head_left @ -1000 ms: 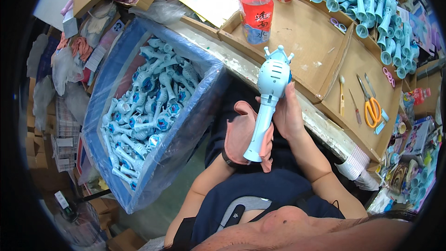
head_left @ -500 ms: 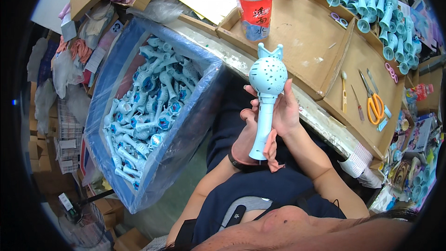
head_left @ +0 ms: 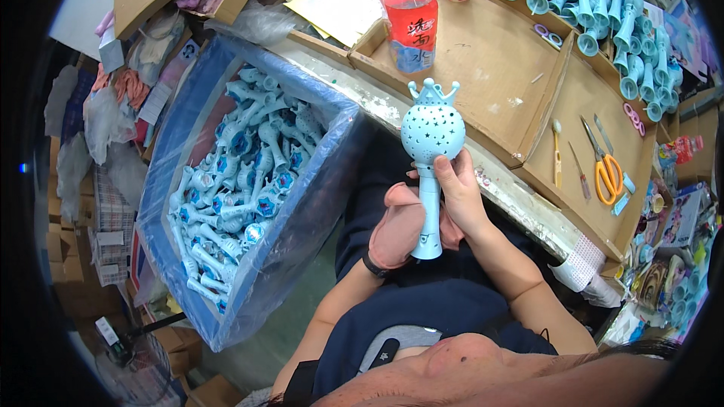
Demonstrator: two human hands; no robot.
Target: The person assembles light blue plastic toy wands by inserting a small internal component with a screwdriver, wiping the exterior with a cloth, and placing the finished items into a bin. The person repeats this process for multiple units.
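Note:
I hold a light blue toy wand [head_left: 431, 152] upright over my lap; it has a round perforated head with a small crown on top. My right hand [head_left: 458, 196] grips its stem just under the head. My left hand [head_left: 400, 226], in a pink glove, cups the lower stem and base. To my left stands a big box lined with blue plastic [head_left: 317, 203], filled with several similar blue wands [head_left: 241, 181].
A cardboard tray table [head_left: 498, 60] lies ahead with a red-capped drink bottle [head_left: 409, 15], orange scissors [head_left: 607, 169], small tools and rows of blue wand parts [head_left: 603, 7] at the far right. Bags and cartons crowd the floor at left.
The wand has been turned in my hands from tilted to upright, its round head now facing me. Both hands stayed on the stem.

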